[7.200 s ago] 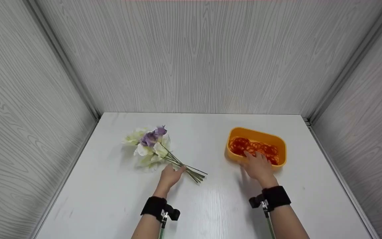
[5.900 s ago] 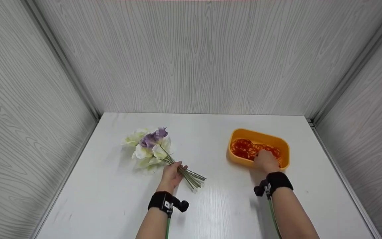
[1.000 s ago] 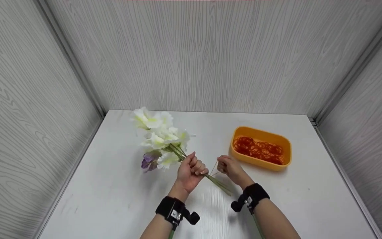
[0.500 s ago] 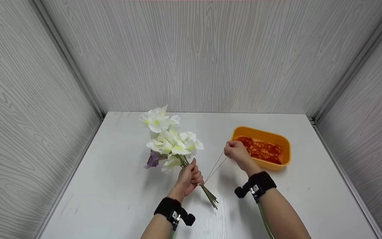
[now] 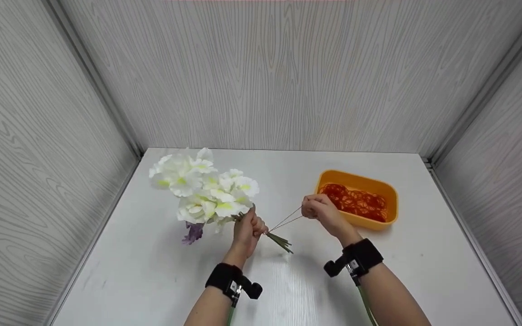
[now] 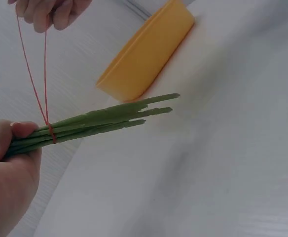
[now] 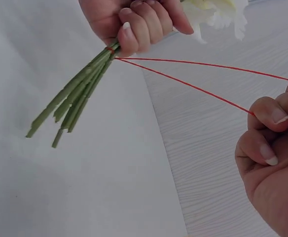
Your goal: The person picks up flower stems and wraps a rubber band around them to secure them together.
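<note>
My left hand (image 5: 246,232) grips a bunch of artificial flowers (image 5: 211,185) by its stems, the white and purple blooms leaning to the left. Below the fist the green stem ends (image 6: 109,118) stick out. A red rubber band (image 7: 198,89) loops round the stems right beside the left fingers. From there it is stretched in two strands to my right hand (image 5: 326,213), whose curled fingers hold the other end. In the left wrist view the band's turn round the stems (image 6: 51,134) shows plainly.
An orange plastic box (image 5: 390,210) with many red rubber bands (image 5: 360,203) stands on the white table (image 5: 424,271), just behind the right hand. Grey wood-grain panels (image 5: 265,81) enclose the table at the back and both sides.
Seconds ago the flowers lay on the table and the right hand was in the box. Since then the bunch was lifted and a band looped on; lately the blooms swung left, the band staying stretched.
</note>
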`<state>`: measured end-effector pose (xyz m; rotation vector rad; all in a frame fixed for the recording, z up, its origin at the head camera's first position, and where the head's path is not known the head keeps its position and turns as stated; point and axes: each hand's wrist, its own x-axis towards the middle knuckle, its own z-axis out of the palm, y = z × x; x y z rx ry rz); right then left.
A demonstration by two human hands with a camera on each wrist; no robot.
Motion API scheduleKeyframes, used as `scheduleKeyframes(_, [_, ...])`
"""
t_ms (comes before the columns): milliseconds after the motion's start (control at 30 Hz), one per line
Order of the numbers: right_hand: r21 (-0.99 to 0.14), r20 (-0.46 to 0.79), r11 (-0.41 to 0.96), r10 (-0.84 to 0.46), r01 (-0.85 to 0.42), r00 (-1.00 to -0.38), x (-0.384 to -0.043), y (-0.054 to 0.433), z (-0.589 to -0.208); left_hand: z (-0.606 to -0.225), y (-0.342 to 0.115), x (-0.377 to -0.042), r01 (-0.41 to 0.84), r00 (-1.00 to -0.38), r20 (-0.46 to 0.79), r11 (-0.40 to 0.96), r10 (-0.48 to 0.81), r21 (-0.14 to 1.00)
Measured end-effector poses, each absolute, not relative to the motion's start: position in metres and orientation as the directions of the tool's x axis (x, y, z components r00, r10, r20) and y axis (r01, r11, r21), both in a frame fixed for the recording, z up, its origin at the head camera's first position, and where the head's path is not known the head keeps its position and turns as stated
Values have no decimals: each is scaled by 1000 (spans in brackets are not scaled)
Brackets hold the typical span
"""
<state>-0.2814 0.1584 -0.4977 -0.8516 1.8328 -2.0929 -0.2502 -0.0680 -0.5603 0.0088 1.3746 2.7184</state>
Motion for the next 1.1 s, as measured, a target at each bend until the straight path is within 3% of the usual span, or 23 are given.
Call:
scheduleKeyframes(267, [-919, 224, 123, -616, -373, -756, -253, 148, -497, -560, -69, -251, 125, -990, 135, -774, -52, 621])
scheduleKeyframes(400, [-933, 208, 104, -627, -345, -750, -243, 145, -507, -558, -67, -252, 198, -974, 201, -838, -108, 509])
scheduleKeyframes(600, [-980, 199, -104, -589, -170, -783, -233, 143, -530, -545, -63, -254, 258, -950, 256, -916, -181, 308])
scheduleKeyframes(733, [-967, 132, -254, -563, 19, -816, -229, 137, -543, -532, -58, -254, 255, -947, 258, -936, -191, 241])
scheduleKeyframes(933, [-802, -125, -445, -526, 398, -841, -228, 128, -558, -526, -54, -250, 227, -959, 218, -951, -181, 209])
scheduleKeyframes(1100, [-748, -275, -443, -472, 495, -838, -230, 126, -562, -527, -53, -247, 205, -967, 194, -955, -164, 213])
